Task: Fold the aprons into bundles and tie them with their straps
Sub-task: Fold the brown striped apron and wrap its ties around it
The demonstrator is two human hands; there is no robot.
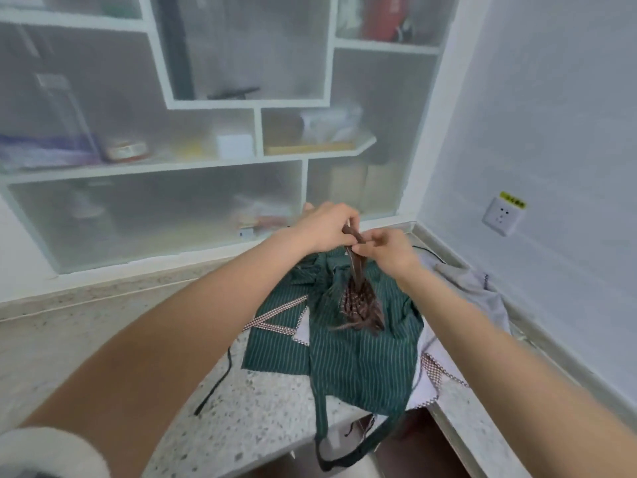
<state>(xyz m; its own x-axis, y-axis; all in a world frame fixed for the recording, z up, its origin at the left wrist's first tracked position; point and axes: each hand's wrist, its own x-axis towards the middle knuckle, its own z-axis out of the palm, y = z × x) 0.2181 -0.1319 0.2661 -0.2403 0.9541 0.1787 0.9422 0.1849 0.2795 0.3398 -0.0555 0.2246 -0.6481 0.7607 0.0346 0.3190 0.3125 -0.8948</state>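
A small brown patterned apron bundle (362,305) hangs in the air by its brown strap (353,236). My left hand (327,225) and my right hand (386,248) both pinch that strap, close together above the bundle. Under the bundle a dark green striped apron (362,360) lies spread on the speckled stone counter (262,408), its green strap loop (344,457) dangling over the front edge. A brown-checked trim band (275,315) shows at the green apron's left. A pale grey cloth (475,284) lies crumpled at the right.
A frosted white shelf unit (241,105) with boxes and jars stands behind the counter. The right wall carries a white socket (503,215). A thin black cord (220,377) trails across the counter, left of the aprons. A white-trimmed checked cloth (437,370) pokes out under the green apron.
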